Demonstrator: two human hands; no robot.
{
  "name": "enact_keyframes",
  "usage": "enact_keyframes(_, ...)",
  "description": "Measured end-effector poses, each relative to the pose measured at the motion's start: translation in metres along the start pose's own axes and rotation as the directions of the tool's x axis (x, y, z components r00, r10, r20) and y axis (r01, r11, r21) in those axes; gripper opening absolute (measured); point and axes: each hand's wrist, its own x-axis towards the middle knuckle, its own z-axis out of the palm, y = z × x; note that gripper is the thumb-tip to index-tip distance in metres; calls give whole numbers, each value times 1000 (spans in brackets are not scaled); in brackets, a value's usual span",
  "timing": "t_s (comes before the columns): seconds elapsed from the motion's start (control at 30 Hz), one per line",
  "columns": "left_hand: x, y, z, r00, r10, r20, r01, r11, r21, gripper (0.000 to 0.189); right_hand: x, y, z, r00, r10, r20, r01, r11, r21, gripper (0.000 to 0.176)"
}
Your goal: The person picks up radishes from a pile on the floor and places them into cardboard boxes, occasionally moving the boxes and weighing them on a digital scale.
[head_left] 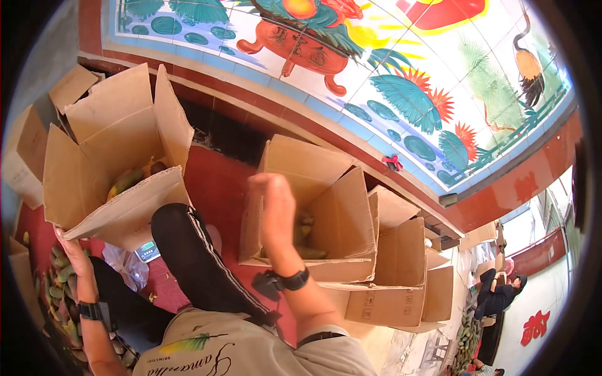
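The painted tile wall [401, 69] fills the top of the frame, and the red floor [219, 182] runs below it. At the upper left stands the big box [119, 125], open cardboard tipped toward you, with green and yellow fruit [128, 178] deep inside it. In the centre is the middle box [338, 213], also open, with more fruit [308, 252] lying at its bottom. Just to the right of it, touching, is a stack of boxes [407, 276] with their flaps up.

Your leg [194, 263], in dark trousers with a white stripe, lies between the two open boxes. A heap of fruit [59, 282] lies on the floor at the lower left, beside your left forearm.

Your right hand [276, 200] is raised in the centre of the frame, in front of the middle box, with its back to the camera. Its fingers are curled away from view, so you cannot tell whether they hold anything. Your left hand [68, 245] is at the lower left, touching the bottom corner of the big box's front flap. Its fingers are tucked behind the cardboard, so the grip cannot be told.

A clear plastic bag [125, 264] sits under the big box. At the far right another person [495, 294] in dark clothes bends down.
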Motion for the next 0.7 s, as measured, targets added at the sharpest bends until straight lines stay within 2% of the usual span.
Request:
enact_keyframes(0.07, -1, -1, 1, 1000, -12, -6, 12, 999, -31, 59, 4, -7, -24, 994, -42, -99, 32, 994, -107, 33)
enact_keyframes(0.13, -1, -7, -1, 1000, -27, -11, 27, 998, -55, 59, 12, 9, -51, 979, -111, -171, 93, 990, -108, 28)
enact_keyframes(0.2, 3, -17, -8, 1000, 30, 1, -30, 999, -27, 59, 18, 23, -81, 968, -134, -214, 103, 983, -149, 22)
enact_keyframes(0.3, 5, -22, -11, 1000, 17, -19, -17, 999, -37, 58, 17, 37, -123, 961, -39, -273, -30, 969, -244, 15)
enact_keyframes(0.33, 4, -21, -10, 1000, 16, -25, -17, 999, -38, 58, 16, 44, -134, 959, -91, -269, -2, 946, -326, 17)
enact_keyframes(0.4, 2, -17, -6, 999, 13, -30, -14, 999, -42, 58, 5, 48, -150, 976, -80, -204, -31, 872, -488, 19)
enact_keyframes(0.43, 3, -17, -7, 999, 12, -33, -13, 999, -42, 58, -2, 50, -151, 976, -80, -201, -29, 872, -489, 19)
enact_keyframes(0.5, 3, -18, -9, 991, 120, 55, -125, 987, 103, 57, -17, 52, -151, 990, 132, -57, -142, 840, -523, 22)
enact_keyframes(0.53, 2, -19, -10, 992, 118, 52, -122, 987, 104, 57, -24, 53, -147, 985, 170, 4, -145, 852, -502, 23)
enact_keyframes(0.6, 2, -19, -7, 995, 104, 0, -104, 994, 45, 56, -38, 51, -139, 952, 231, 199, -118, 882, -456, 26)
enact_keyframes(0.7, 0, -6, 3, 999, 43, -21, -43, 999, -1, 56, -50, 42, -125, 859, 340, 384, -94, 840, -534, 40)
